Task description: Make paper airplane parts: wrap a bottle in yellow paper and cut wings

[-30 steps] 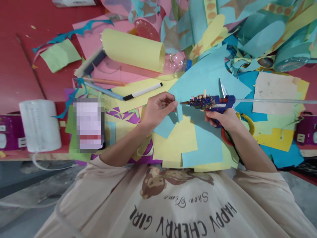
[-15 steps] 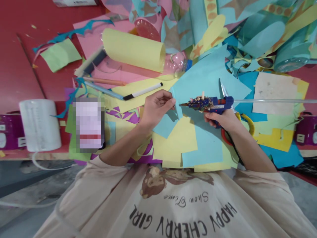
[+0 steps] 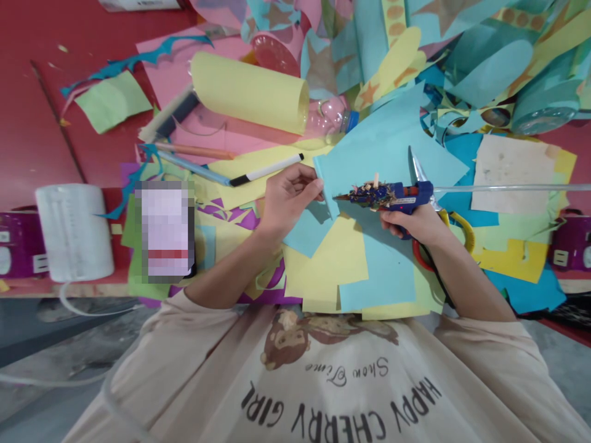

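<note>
Between the thumb and fingers of my left hand (image 3: 292, 195) is a narrow strip of light blue paper (image 3: 325, 187), pinched and held above the paper sheets. My right hand (image 3: 415, 223) grips a dark blue hot glue gun (image 3: 392, 194) by its handle; a clear glue stick (image 3: 498, 188) sticks out of its back end. Bits of debris cling to the gun's barrel. Its nozzle points left and is close to the strip; whether they touch I cannot tell. Scissors (image 3: 462, 229) with red and yellow handles lie partly under my right hand.
A yellow paper-wrapped bottle (image 3: 249, 92) lies beyond my left hand, near a black-and-white marker (image 3: 268, 170). To the left are a phone (image 3: 167, 231) and a white container (image 3: 74, 232). Light blue sheets (image 3: 392, 135) and paper-decorated bottles (image 3: 545, 104) cover the far side.
My left hand has shifted slightly left and turned the paper strip, so more of its flat face shows. The glue gun has stayed nearly in place.
</note>
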`<state>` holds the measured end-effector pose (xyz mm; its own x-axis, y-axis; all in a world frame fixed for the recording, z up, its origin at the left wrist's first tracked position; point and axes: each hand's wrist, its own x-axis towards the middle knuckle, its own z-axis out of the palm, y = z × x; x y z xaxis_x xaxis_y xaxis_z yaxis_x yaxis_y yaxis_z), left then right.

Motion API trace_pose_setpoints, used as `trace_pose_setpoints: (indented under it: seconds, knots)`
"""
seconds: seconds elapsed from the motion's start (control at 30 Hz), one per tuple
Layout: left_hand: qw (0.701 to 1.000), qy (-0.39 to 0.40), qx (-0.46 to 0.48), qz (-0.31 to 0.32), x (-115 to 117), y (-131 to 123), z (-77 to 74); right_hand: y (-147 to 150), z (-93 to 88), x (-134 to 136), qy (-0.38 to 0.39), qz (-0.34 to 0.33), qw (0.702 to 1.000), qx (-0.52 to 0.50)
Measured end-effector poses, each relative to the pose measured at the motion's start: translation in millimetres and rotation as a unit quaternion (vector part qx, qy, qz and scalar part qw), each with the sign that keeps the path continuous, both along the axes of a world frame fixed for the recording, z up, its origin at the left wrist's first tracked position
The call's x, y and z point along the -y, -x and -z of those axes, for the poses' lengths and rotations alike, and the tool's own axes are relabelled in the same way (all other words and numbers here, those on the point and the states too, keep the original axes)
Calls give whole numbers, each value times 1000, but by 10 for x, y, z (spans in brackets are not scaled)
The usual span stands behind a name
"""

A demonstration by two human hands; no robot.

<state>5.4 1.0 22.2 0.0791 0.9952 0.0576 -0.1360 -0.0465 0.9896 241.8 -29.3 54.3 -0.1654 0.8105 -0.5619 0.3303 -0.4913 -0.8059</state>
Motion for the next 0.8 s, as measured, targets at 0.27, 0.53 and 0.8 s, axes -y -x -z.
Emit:
trace_pose_setpoints:
  seconds: [0.27, 0.53, 0.8]
  knots:
    - [1000, -11, -13, -10, -21, 23, -4, -17, 24, 7, 10, -4, 1000, 13]
    - [1000, -20, 0, -21, -31, 36, -2, -18, 27, -2, 8, -23, 999, 24]
    - [999, -16, 2, -35, -43, 42, 6, -9, 4, 2, 6, -28, 999, 23]
